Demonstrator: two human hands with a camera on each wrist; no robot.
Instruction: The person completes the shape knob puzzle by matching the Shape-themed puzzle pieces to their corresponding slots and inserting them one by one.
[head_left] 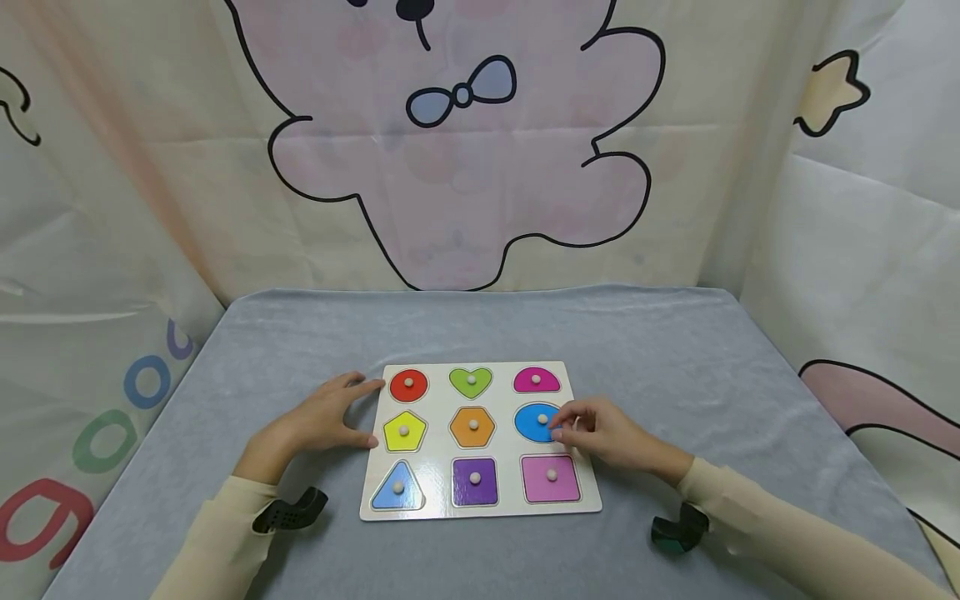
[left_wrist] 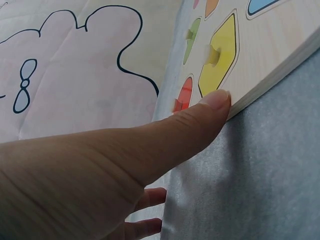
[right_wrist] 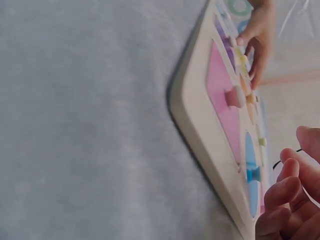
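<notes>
A wooden knob puzzle board (head_left: 435, 508) lies on the cloth with coloured shapes in its recesses, each with a small round knob. My left hand (head_left: 318, 421) rests at the board's left edge, fingers spread; in the left wrist view its thumb (left_wrist: 215, 102) presses the rim beside the yellow pentagon (left_wrist: 225, 45). Over the right side of the board is my right hand (head_left: 603, 429), fingers bent beside the blue oval (head_left: 528, 427). In the right wrist view those fingers (right_wrist: 282, 192) are apart from the oval's knob (right_wrist: 254, 174) and hold nothing visible. Below the oval sits the pink square (head_left: 536, 487).
Grey-blue cloth (head_left: 645, 333) covers the table around the board. Printed fabric walls (head_left: 697, 167) stand behind and at both sides. A black wrist device (head_left: 292, 510) sits at the left wrist and another (head_left: 678, 529) at the right.
</notes>
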